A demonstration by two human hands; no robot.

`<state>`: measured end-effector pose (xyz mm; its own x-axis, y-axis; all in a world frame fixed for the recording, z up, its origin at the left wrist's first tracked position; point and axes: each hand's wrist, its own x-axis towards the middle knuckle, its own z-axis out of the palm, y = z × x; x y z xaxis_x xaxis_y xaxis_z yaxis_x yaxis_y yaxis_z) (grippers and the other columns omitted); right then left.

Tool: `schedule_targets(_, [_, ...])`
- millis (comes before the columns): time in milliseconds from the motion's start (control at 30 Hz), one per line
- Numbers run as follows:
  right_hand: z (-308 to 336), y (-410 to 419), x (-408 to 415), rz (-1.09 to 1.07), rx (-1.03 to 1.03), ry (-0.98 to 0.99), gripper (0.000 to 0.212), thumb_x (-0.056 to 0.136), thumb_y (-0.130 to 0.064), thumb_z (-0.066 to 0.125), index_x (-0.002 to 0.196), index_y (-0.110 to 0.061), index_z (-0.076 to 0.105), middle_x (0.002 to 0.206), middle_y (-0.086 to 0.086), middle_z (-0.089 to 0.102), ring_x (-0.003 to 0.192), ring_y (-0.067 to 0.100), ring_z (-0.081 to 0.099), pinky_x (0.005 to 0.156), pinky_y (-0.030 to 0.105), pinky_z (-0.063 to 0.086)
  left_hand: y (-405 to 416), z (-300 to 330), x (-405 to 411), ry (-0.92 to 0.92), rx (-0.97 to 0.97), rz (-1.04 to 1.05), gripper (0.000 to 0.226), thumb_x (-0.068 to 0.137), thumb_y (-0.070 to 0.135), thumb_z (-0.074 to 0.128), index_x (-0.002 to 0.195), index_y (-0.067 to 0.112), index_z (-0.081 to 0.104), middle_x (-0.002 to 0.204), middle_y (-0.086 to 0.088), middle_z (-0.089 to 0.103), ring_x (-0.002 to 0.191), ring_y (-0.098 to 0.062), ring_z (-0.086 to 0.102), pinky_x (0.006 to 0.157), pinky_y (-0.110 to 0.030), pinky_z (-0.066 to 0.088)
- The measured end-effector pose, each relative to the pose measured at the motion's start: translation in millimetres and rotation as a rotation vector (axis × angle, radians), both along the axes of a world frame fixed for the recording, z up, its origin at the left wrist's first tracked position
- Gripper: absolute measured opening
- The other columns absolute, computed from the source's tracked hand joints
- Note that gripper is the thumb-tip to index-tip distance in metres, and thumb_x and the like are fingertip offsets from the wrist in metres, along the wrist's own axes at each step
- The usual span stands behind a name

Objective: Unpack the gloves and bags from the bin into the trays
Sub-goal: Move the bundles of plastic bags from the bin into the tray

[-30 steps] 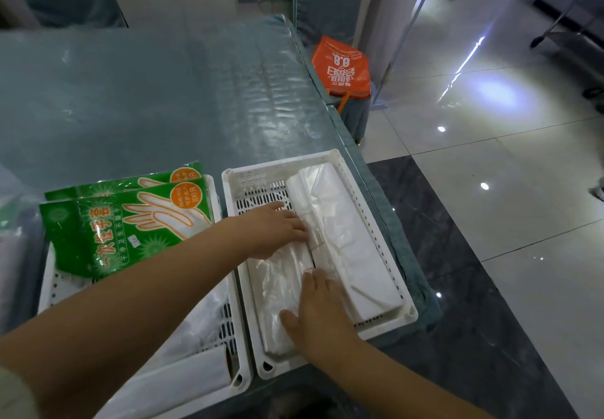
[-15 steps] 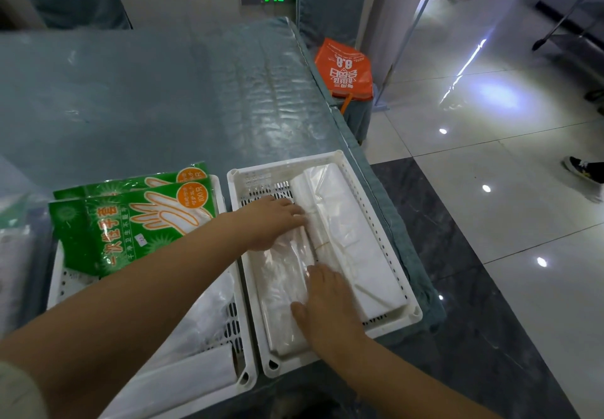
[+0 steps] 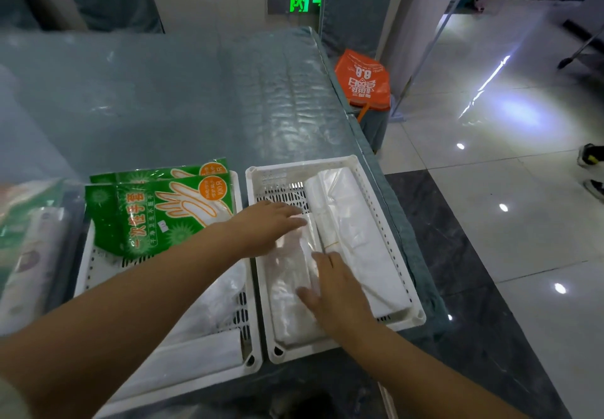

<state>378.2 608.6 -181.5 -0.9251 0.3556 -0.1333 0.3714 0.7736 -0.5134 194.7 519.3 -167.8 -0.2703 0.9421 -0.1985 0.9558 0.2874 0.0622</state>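
Barely moved since earlier: both hands flat | left hand (image 3: pixel 268 226) and right hand (image 3: pixel 336 288), grip apart, press clear plastic bag bundle (image 3: pixel 287 284) into right white perforated tray (image 3: pixel 330 162), frame centre | risk: slick bundle sliding or springing up once released.

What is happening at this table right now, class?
A person is sorting packs into two white trays. Both hands, the left hand and the right hand, lie flat on a clear pack of bags in the right tray, beside a white pack. Green glove packs sit in the left tray.
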Motion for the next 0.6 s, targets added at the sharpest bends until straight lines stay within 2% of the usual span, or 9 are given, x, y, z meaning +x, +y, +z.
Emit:
schedule_targets(100, [9.0,30.6,-3.3,-0.018,0.274,0.142,0.044,0.083,-0.036,0.06,0.123,-0.022,0.048,0.121,0.0,0.051,0.105,0.015,0.045,0.09,0.028,0.039,-11.4,17.8,0.6,0.034,0.102,0.106,0.068,0.077,0.006,0.061,0.138,0.026,0.038,0.144,-0.001,0.043,0.13,-0.022,0.04,0.105,-0.038,0.034])
schedule_targets(200, [7.8,59.4,-2.9,-0.046,0.429,-0.003,0.055,0.087,-0.04,0.055,0.134,-0.02,0.038,0.137,0.008,0.04,0.121,0.024,0.037,0.101,0.035,0.035,-21.2,27.8,6.1,0.02,0.107,0.159,0.059,0.078,0.011,0.059,0.133,0.024,0.044,0.131,-0.002,0.054,0.119,-0.022,0.05,0.095,-0.036,0.043])
schedule_targets(267, [-0.6,65.2,-0.4,-0.026,0.434,-0.103,0.063,0.088,-0.045,0.051,0.141,-0.02,0.026,0.142,0.01,0.032,0.126,0.026,0.033,0.105,0.036,0.033,-25.0,24.5,13.4,-0.001,0.084,0.155,0.054,0.08,0.019,0.06,0.132,0.025,0.046,0.13,-0.001,0.055,0.118,-0.021,0.05,0.096,-0.037,0.043])
schedule_targets(367, [-11.6,62.8,3.0,-0.004,0.475,-0.136,0.066,0.088,-0.048,0.046,0.143,-0.02,0.021,0.143,0.01,0.031,0.128,0.028,0.032,0.108,0.04,0.031,-27.3,10.6,26.2,-0.021,0.037,0.118,0.054,0.082,0.028,0.061,0.133,0.029,0.044,0.135,0.001,0.052,0.123,-0.019,0.047,0.101,-0.036,0.036])
schedule_targets(467, [-11.3,61.9,1.5,-0.011,0.502,-0.146,0.065,0.087,-0.048,0.047,0.141,-0.02,0.025,0.141,0.01,0.033,0.125,0.029,0.034,0.105,0.041,0.032,-29.6,4.3,35.0,-0.045,-0.044,0.101,0.056,0.083,0.03,0.059,0.136,0.031,0.04,0.139,0.002,0.048,0.125,-0.019,0.044,0.105,-0.037,0.03])
schedule_targets(600, [7.3,48.5,-12.7,-0.022,0.468,-0.002,0.053,0.085,-0.04,0.056,0.132,-0.017,0.042,0.137,0.009,0.042,0.121,0.028,0.039,0.1,0.041,0.034,-41.8,35.6,27.6,-0.025,0.064,0.199,0.05,0.086,0.025,0.057,0.134,0.028,0.044,0.139,0.002,0.049,0.127,-0.018,0.043,0.106,-0.036,0.031])
